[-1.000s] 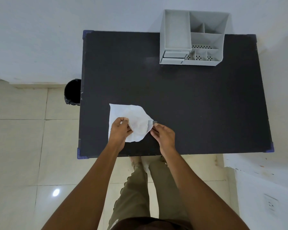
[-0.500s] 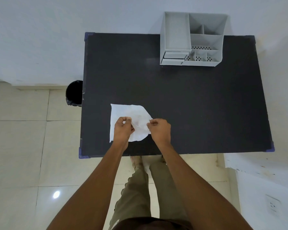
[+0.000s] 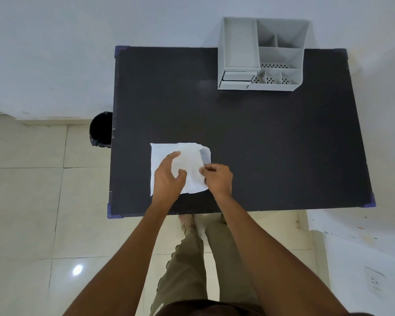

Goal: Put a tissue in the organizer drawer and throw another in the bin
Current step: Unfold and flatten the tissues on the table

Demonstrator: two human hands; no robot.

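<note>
A white tissue (image 3: pixel 169 149) lies flat on the black table (image 3: pixel 260 137) near its front left. My left hand (image 3: pixel 170 176) rests over the tissue with fingers spread and loose. My right hand (image 3: pixel 218 177) pinches the tissue's right edge, where a corner is folded up. The grey organizer (image 3: pixel 240 53) stands at the table's back edge; its small drawers (image 3: pixel 236 76) at the lower left front look closed. A black bin (image 3: pixel 100 130) sits on the floor just left of the table.
A white wall runs behind the table. Pale tiled floor lies to the left and in front, where my legs stand. A white surface with a socket is at the lower right.
My left hand has let go of its pinch and spread open over the tissue. My right hand keeps hold of the right edge, and the tissue lies flatter.
</note>
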